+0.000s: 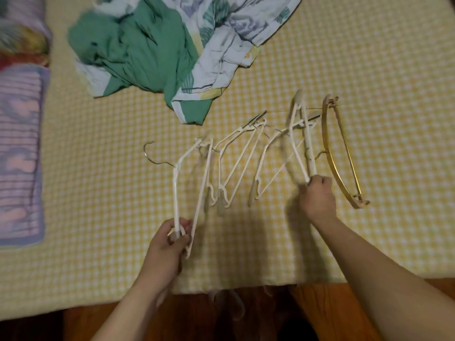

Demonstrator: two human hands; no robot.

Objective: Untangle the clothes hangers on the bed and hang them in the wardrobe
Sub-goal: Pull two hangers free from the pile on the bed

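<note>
Several white plastic hangers (234,163) lie tangled in a row on the yellow checked bed (369,70). My left hand (172,244) grips the lower end of the leftmost white hanger (176,190), whose metal hook (147,153) points left. My right hand (318,193) is closed on the ends of the white hangers at the right of the tangle (299,148). A gold-coloured hanger (337,158) lies just right of my right hand, apart from it. The wardrobe is out of view.
A crumpled green and floral quilt (147,45) lies at the back of the bed. A purple striped folded blanket (19,153) sits at the left edge. The near bed edge (221,289) meets a wooden floor below.
</note>
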